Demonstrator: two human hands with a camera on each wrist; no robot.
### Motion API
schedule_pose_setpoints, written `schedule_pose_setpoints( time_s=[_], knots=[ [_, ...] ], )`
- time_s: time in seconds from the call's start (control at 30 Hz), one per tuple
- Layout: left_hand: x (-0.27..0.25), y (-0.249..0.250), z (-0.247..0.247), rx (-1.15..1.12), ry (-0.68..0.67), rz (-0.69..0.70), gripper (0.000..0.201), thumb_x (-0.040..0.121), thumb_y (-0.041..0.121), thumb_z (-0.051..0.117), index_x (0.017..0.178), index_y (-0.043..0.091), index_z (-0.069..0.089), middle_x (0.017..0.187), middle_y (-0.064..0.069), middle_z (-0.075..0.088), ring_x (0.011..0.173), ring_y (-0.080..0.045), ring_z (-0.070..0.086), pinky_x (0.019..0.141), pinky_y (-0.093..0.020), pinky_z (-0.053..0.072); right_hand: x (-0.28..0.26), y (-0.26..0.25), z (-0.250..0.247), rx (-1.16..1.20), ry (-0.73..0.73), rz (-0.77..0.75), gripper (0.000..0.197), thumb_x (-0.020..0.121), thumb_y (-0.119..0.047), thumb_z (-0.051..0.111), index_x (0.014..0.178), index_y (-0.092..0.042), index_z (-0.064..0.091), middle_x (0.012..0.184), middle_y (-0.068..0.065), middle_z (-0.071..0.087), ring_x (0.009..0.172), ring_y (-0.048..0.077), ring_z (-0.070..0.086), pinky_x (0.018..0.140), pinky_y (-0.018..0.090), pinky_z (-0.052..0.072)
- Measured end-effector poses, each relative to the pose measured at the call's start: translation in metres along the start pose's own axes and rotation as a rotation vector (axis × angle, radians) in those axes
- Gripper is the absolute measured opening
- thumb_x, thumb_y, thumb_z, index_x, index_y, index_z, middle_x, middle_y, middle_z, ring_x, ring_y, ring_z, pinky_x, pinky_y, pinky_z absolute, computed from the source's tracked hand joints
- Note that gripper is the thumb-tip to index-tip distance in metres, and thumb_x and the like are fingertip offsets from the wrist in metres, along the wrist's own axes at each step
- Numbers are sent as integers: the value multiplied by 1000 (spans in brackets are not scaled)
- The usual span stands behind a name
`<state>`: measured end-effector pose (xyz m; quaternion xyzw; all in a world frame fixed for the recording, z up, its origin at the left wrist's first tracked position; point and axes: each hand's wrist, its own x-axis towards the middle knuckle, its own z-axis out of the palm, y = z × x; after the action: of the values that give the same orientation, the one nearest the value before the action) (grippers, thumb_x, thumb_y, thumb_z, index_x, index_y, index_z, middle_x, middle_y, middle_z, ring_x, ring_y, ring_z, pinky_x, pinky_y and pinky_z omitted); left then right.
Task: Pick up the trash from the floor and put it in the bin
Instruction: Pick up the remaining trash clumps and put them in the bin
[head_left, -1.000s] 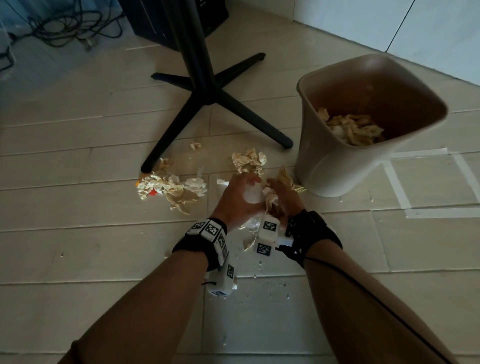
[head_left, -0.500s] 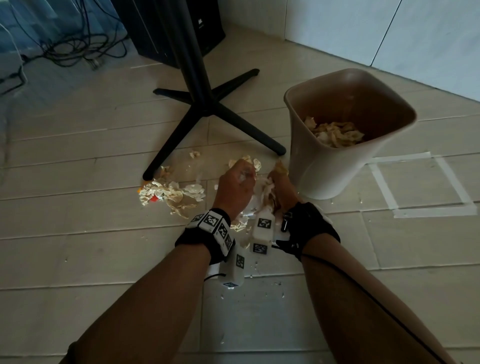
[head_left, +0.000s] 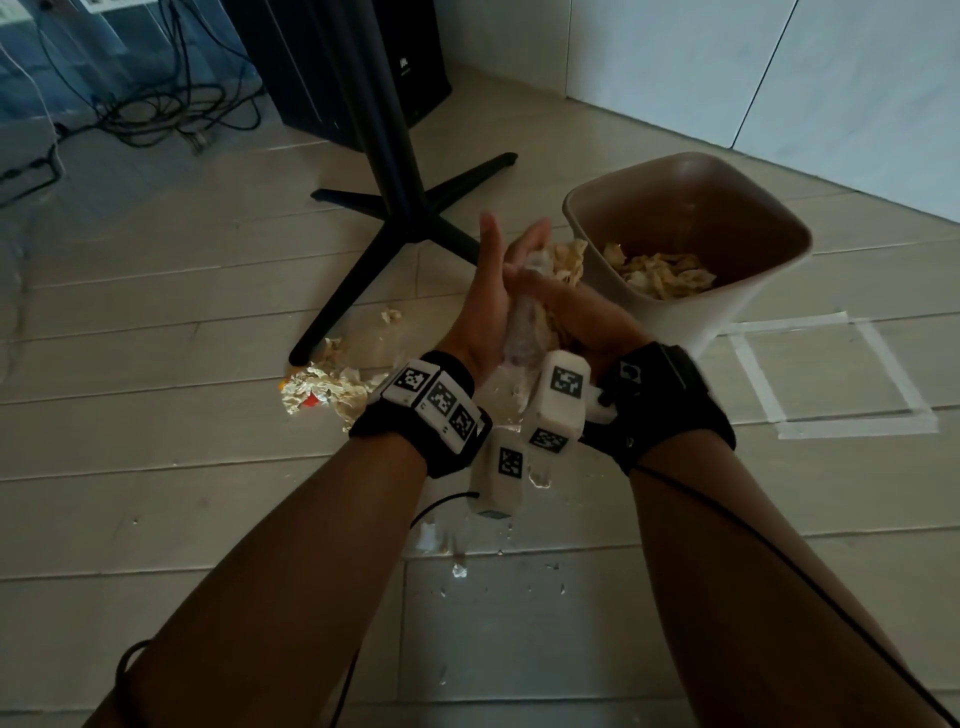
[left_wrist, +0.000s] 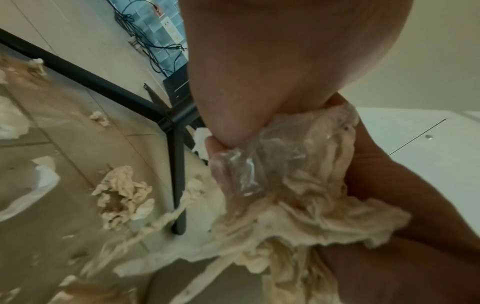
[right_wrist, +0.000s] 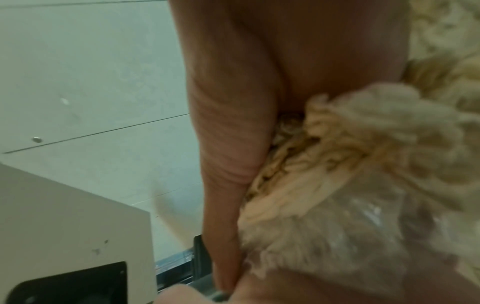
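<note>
Hands hold a wad of trash (head_left: 563, 262) off the floor (head_left: 208, 467), just left of the bin (head_left: 675, 322)
Flat-fingered, the left hand (head_left: 483, 306) presses it against the right hand (head_left: 566, 306), which cups it, thumb across. Carrying step, I judge; next, swing over the rim and part the palms. More scraps (head_left: 322, 389) lie to their left.

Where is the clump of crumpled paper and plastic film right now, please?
Head view: the clump is held between the left hand and right hand, just left of the bin.
</note>
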<state>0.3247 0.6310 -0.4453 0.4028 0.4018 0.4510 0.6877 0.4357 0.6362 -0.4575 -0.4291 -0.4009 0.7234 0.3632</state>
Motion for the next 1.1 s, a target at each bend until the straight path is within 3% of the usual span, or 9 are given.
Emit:
schedule_pose_setpoints(
  time_s=[0.13, 0.27, 0.37, 0.47, 0.67, 0.77, 0.87, 0.97, 1.1],
  knots=[
    [4, 21, 10, 74, -34, 117, 81, 89, 72, 6, 156, 28, 16, 163, -2, 19, 143, -21, 35, 113, -44, 37, -10, -33, 0, -19, 33, -55, 32, 91, -29, 70, 115, -9, 65, 96, 13, 76, 85, 29, 74, 79, 40, 60],
    [10, 24, 11, 89, -64, 176, 91, 77, 79, 16, 155, 33, 13, 164, 3, 13, 146, -18, 29, 111, -40, 36, -17, -49, -6, -43, 118, -65, 34, 86, -22, 76, 115, -7, 68, 99, 14, 77, 89, 29, 76, 78, 40, 62],
    [13, 14, 7, 141, 11, 149, 73, 91, 73, 2, 153, 39, 21, 162, 2, 23, 147, -19, 27, 112, -40, 31, -19, -55, -13, -44, 229, -78, 25, 88, -20, 73, 109, -8, 69, 93, 11, 78, 85, 28, 76, 77, 42, 63],
    [14, -2, 6, 250, 92, 82, 75, 94, 69, 0, 145, 33, 42, 144, 3, 48, 134, -18, 42, 112, -51, 30, -15, -66, -22, -91, 379, -112, 28, 84, -21, 70, 109, -9, 69, 93, 11, 77, 88, 31, 75, 78, 45, 62],
    [17, -45, -22, 649, 162, -36, 32, 97, 40, 52, 114, 16, 64, 112, -14, 69, 90, -15, 62, 85, -38, 50, -1, -106, -46, -333, 678, -210, 19, 69, -24, 61, 87, -19, 64, 100, 11, 74, 93, 29, 72, 86, 49, 60],
    [15, -69, -49, 793, 142, -71, 14, 97, 31, 55, 97, 24, 67, 99, -12, 69, 83, -14, 60, 84, -38, 49, 8, -111, -63, -572, 752, -210, 29, 79, -27, 60, 107, -20, 65, 113, 7, 69, 107, 27, 64, 96, 45, 54],
    [12, -88, -73, 921, 151, -149, 23, 96, 30, 56, 109, 17, 70, 103, -1, 72, 96, -16, 65, 91, -37, 52, 17, -110, -78, -730, 766, -194, 45, 83, -32, 56, 126, -20, 59, 126, 13, 61, 118, 34, 57, 104, 44, 47],
    [10, -103, -90, 1024, 167, -190, 30, 96, 30, 56, 120, 18, 68, 120, 0, 70, 113, -15, 63, 89, -22, 45, 33, -100, -95, -917, 742, -74, 60, 81, -47, 58, 134, -20, 53, 137, 17, 52, 124, 40, 52, 107, 46, 44],
    [12, -117, -100, 1077, 183, -199, 29, 96, 32, 56, 121, 19, 65, 123, -1, 67, 112, -14, 61, 85, -21, 44, 34, -88, -98, -1050, 608, 164, 82, 90, -50, 65, 156, -23, 24, 161, 19, 16, 142, 45, 30, 117, 54, 32]
  ],
)
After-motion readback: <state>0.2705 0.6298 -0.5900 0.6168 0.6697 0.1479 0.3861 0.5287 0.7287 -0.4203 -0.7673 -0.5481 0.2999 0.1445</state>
